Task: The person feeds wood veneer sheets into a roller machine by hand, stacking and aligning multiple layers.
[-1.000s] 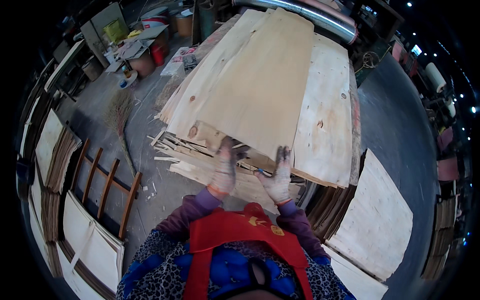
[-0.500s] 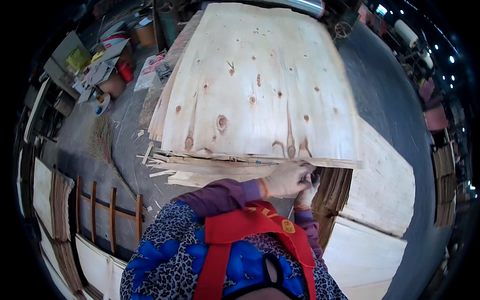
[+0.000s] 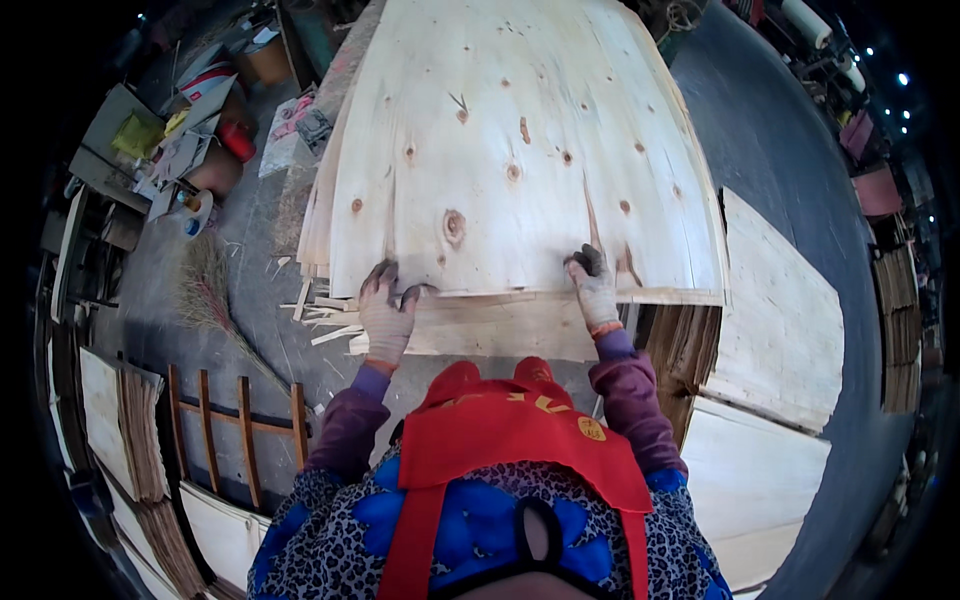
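A large pale wood veneer sheet with brown knots lies on top of a stack in front of me. I wear whitish gloves with dark fingertips. My left hand rests at the sheet's near edge, thumb spread from the fingers, fingertips on the surface. Farther right, my right hand lies over the same edge with bent fingers touching the sheet, thumb a little apart. Neither hand visibly holds anything. Below the edge another veneer layer shows, with broken wood strips at its left end.
Stacked veneer stands close on my right, with another sheet beyond it. At left lie a twig broom and a wooden rack. More veneer stacks stand past the rack. Boxes and clutter fill the far left.
My hands were together at the right of the near edge; they are now apart, the left one moved far left. The top sheet's near edge sits slightly closer to me.
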Motion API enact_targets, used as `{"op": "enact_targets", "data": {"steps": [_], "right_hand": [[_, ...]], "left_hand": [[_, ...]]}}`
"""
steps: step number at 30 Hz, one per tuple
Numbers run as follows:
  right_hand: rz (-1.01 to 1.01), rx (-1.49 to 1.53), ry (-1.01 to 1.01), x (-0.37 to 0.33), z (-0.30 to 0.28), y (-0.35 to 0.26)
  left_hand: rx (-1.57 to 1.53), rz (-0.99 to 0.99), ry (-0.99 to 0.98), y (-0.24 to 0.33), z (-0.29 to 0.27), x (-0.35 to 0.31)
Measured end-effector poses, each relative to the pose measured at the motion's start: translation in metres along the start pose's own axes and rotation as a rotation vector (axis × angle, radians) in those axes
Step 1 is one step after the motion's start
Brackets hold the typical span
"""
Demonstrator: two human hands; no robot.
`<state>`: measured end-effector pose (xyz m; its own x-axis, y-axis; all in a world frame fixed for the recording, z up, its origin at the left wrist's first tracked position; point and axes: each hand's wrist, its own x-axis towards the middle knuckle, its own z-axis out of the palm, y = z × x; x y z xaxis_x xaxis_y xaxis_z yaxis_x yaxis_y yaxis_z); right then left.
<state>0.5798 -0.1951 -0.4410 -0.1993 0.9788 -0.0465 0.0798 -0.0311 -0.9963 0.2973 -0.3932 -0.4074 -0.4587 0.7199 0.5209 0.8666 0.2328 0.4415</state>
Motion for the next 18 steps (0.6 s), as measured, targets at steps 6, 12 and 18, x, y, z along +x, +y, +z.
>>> {"op": "enact_targets", "data": {"steps": [6,12,18], "right_hand": [[0.214,-0.396,-0.062,0.051,0.025,-0.015],[0.388,-0.034,-0.392,0.051,0.039,-0.073],[0.205,-0.190,-0.513,0.049,0.064,-0.112]], "left_hand": [[0.001,-0.455,0.206,-0.037,-0.011,-0.007],[-0.329,-0.844,0.189,-0.070,-0.024,0.005],[-0.556,-0.857,0.164,-0.106,-0.035,0.004]]}}
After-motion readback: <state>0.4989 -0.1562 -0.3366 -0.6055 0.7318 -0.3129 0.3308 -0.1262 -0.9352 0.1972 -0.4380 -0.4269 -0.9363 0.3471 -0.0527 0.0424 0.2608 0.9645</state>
